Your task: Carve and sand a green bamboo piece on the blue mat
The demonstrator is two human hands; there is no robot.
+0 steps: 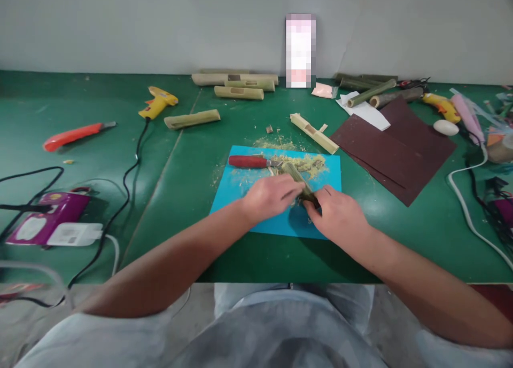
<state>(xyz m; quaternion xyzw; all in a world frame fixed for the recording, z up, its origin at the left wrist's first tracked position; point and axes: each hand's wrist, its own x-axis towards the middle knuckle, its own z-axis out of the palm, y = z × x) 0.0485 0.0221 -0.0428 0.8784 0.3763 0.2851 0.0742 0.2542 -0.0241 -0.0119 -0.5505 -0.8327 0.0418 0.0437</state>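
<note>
A short green bamboo piece lies slantwise over a blue sheet, between my two hands. My left hand is closed at its side, with the fingers bent against the bamboo; the fingertips are partly hidden. My right hand grips its near end between thumb and fingers. Just beyond my left hand lies a red-handled tool, its metal end among pale shavings. Past the sheet, a split bamboo piece with a cut-out opening rests on the green table.
Brown sandpaper sheets lie to the right, near a white egg-shaped thing. On the left are a yellow glue gun, an orange-red cutter and a purple power strip with cables. More bamboo pieces line the wall.
</note>
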